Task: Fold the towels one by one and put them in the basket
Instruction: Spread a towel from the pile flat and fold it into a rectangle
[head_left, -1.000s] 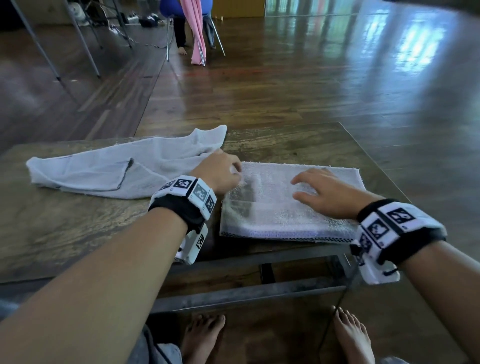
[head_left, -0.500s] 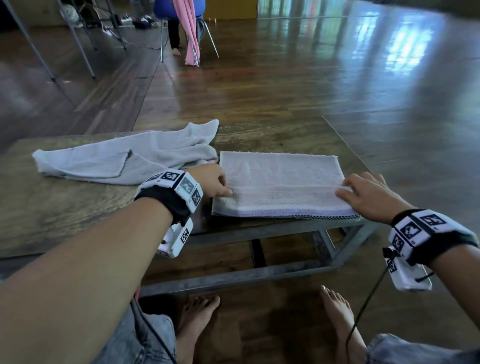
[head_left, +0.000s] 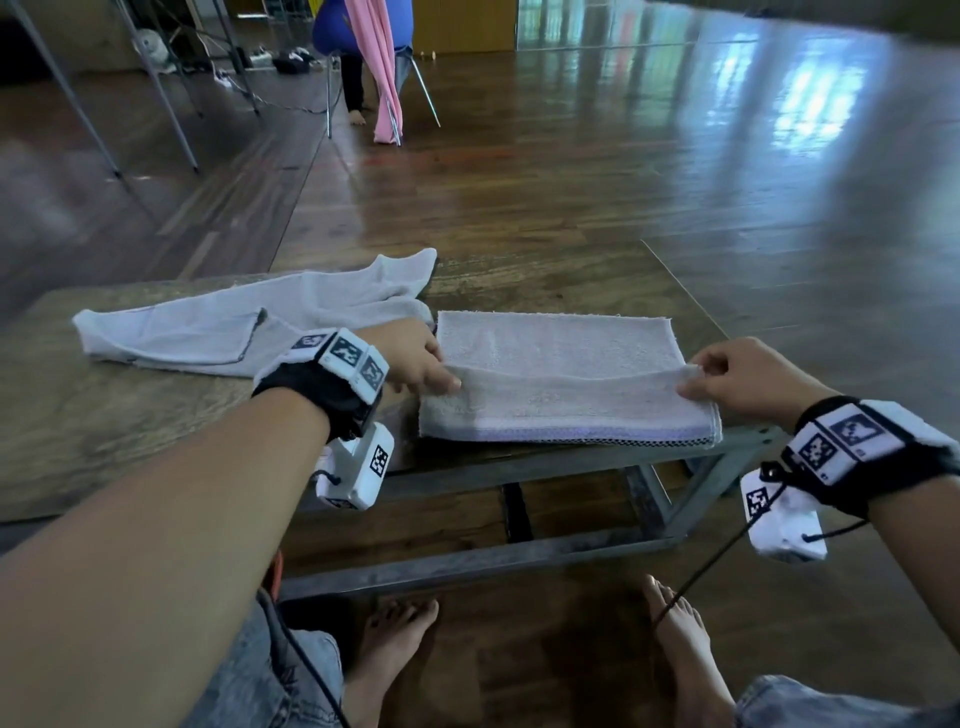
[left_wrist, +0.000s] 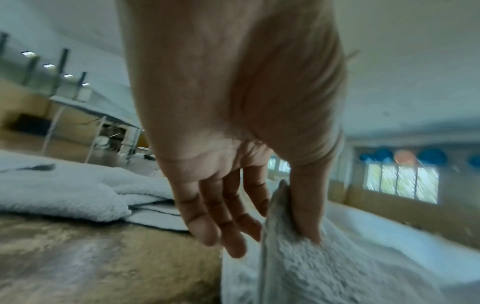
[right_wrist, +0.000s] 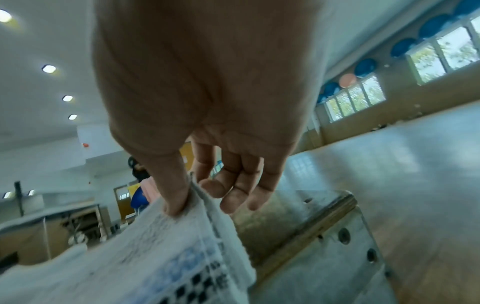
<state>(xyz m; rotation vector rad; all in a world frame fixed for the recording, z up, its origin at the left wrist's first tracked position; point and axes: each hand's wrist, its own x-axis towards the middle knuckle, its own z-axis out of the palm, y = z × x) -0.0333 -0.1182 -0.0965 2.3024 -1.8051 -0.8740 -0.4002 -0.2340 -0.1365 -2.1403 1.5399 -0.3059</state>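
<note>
A white towel (head_left: 561, 358) with a checked border lies partly folded at the right end of the low wooden table (head_left: 130, 431). My left hand (head_left: 423, 366) pinches its near-left corner between thumb and forefinger, as the left wrist view shows on the towel (left_wrist: 298, 263). My right hand (head_left: 727, 376) pinches the near-right corner, thumb pressed on the cloth (right_wrist: 187, 232). Both corners are lifted a little, so the near edge is raised over the rest. A second, crumpled white towel (head_left: 234, 327) lies to the left. No basket is in view.
The table's metal frame (head_left: 519, 551) runs below the front edge, with my bare feet (head_left: 389, 649) under it. Beyond the table, on the shiny wood floor, stands a chair with pink cloth (head_left: 379, 67) and a seated person. Metal stand legs (head_left: 156, 83) rise at far left.
My hands left the top of the towel, went to its near corners, took hold and lifted the near edge, which now stands raised and folding away from me.
</note>
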